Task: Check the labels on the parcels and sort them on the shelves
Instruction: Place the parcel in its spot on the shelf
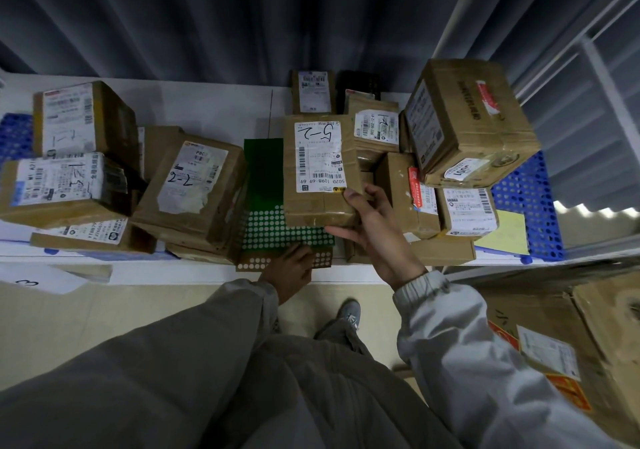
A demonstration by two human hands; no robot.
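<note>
Right hand (372, 226) grips the near-right corner of a taped cardboard parcel (320, 171), label marked 5-2, at shelf (214, 109) centre; left hand (291, 268) rests on a green dotted sheet (277, 226) at 7 o'clock, fingers partly hidden; boxes at 9 and 3.

Right hand (372, 226) reaching far forward, thumb and fingers spread in a grip, sleeve to the wrist. Left hand (289, 270) lower and nearer, fingers extended forward, pressing flat.
</note>
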